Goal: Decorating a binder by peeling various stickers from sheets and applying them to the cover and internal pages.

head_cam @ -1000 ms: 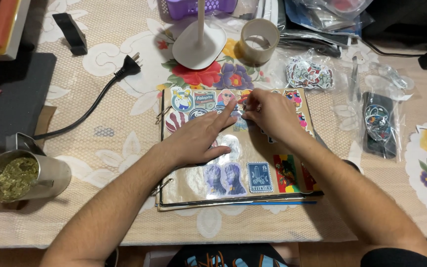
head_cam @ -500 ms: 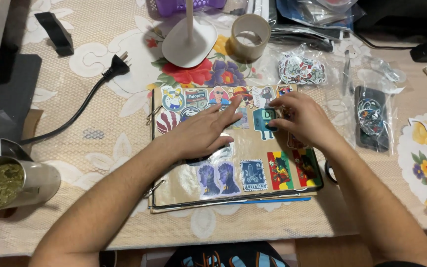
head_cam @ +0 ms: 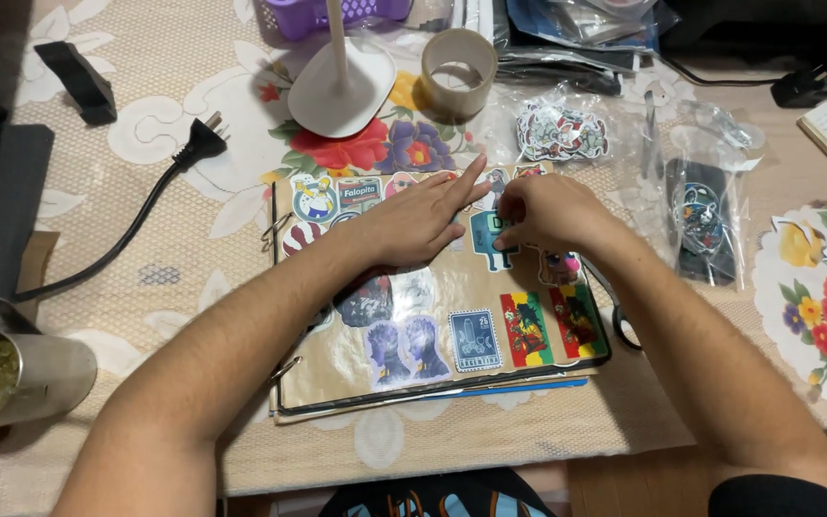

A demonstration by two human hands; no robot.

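Observation:
A brown album page [head_cam: 452,297] covered with several stickers lies on the table in front of me. My left hand [head_cam: 413,218] rests flat on the page, fingers stretched toward its top. My right hand [head_cam: 546,213] is curled beside it, its fingertips pressing on a teal sticker [head_cam: 486,237] near the page's upper middle. Lower on the page sit a blue stamp-like sticker [head_cam: 474,339] and a red, yellow and green one [head_cam: 525,329].
A white lamp base [head_cam: 342,88], a tape roll [head_cam: 458,61] and a bag of loose stickers [head_cam: 560,129] lie beyond the album. A black plug and cable [head_cam: 198,146] run left. A metal cup of green herb [head_cam: 7,378] stands at the left edge. Plastic sleeves [head_cam: 705,215] lie right.
The view has shifted slightly. My right hand moved left toward my left hand and now presses the teal sticker; my left hand stays flat on the page.

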